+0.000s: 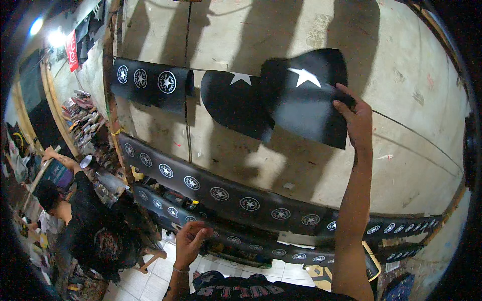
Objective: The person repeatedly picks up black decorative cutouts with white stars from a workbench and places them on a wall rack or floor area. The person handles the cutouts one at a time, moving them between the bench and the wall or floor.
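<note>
My right hand is raised high. Its thumb and fingers pinch the right edge of a black sheet with a white star on it, held up against a thin line strung along the wall. Just left of it, partly overlapped by it, hangs a second black sheet with a white star at its top edge. Low in front of my body is my left hand, fingers loosely bent and holding nothing I can see. Behind it run long black strips printed with rows of round white star emblems.
A black piece with round emblems hangs over the line at the left. Behind everything stands a stained pale wall. At the left, a person in black sits near a wooden stool and piled clutter. White tiles cover the floor.
</note>
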{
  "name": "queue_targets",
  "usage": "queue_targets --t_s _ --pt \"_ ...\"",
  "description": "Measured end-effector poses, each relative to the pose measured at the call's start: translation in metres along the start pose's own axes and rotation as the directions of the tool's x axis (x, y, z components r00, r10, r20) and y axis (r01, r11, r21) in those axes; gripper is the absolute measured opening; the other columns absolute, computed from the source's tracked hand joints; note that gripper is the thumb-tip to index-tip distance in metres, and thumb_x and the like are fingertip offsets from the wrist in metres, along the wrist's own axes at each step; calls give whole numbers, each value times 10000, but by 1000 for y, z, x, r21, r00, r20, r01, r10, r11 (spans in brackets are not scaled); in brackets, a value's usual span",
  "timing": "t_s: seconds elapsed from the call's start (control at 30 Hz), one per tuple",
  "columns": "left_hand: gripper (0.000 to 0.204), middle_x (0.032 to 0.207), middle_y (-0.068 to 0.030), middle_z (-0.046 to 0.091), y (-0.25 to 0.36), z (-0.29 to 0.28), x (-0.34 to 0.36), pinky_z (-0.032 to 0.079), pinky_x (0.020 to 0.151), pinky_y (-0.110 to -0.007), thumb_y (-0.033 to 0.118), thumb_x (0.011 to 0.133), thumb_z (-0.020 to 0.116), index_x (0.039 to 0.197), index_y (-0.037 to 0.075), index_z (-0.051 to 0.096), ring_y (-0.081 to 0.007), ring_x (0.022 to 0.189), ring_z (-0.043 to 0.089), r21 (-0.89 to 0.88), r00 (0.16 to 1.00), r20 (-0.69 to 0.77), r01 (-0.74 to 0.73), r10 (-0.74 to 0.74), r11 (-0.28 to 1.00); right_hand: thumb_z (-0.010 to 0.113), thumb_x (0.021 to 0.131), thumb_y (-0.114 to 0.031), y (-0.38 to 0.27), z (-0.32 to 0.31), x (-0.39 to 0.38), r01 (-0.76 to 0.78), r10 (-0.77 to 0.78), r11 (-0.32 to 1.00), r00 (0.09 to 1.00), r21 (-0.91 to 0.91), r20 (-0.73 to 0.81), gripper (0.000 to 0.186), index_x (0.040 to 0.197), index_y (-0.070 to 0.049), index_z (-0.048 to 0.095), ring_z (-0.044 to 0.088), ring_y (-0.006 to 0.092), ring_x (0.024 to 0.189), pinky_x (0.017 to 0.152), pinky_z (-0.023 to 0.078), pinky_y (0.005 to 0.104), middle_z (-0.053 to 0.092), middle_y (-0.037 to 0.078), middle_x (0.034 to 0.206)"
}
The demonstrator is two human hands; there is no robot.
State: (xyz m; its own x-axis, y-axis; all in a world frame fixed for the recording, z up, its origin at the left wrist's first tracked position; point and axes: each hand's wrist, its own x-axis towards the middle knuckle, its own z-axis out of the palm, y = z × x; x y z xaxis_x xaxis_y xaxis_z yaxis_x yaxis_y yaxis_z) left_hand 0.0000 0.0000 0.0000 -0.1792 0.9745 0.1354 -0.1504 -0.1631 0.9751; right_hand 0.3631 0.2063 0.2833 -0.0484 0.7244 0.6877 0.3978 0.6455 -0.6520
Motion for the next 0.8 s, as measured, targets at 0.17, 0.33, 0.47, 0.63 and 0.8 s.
queue_targets --t_s 0.17,0.33,0.47,0.63,0.8 --pt "174 960 -143 665 -5 -5 -15 513 822 -308 67 922 548 1059 -40 526 -198 897 650 89 997 -27 78 -76 993 731 778 -146 23 19 -5 108 -110 994 991 -31 -82 595 1317 -73 489 590 171 921 843 471 305 620 90 1089" --pt "177 956 -147 662 -15 -16 -22 522 809 -314 69 926 544 1061 -47 539 -205 892 651 -12 993 -44 110 -110 994 708 787 -106 37 26 -5 106 -106 986 994 125 -6 588 1325 -86 472 580 174 962 861 463 308 613 96 1107" --pt "182 953 -143 666 -17 -18 -21 520 811 -308 75 924 552 1060 -45 551 -201 903 650 23 993 -39 111 -110 994 694 799 -103 51 28 -9 65 -64 993 998 100 -9 588 1337 -79 457 575 167 965 857 467 303 610 83 1120" --pt "237 961 -141 659 -19 -37 -35 514 837 -344 127 929 567 1105 -29 536 -217 919 642 169 983 -2 183 -186 968 650 854 -73 56 28 -25 143 -140 990 970 0 -201 621 1405 -46 366 567 137 1022 880 459 265 584 102 1188" --pt "238 946 -156 667 -18 -71 -66 520 805 -310 115 923 566 1091 -50 534 -203 899 651 159 957 -111 282 -266 946 579 896 -90 35 40 -77 22 -7 1000 796 18 -605 466 1334 -15 440 618 194 947 777 525 271 637 171 1073"
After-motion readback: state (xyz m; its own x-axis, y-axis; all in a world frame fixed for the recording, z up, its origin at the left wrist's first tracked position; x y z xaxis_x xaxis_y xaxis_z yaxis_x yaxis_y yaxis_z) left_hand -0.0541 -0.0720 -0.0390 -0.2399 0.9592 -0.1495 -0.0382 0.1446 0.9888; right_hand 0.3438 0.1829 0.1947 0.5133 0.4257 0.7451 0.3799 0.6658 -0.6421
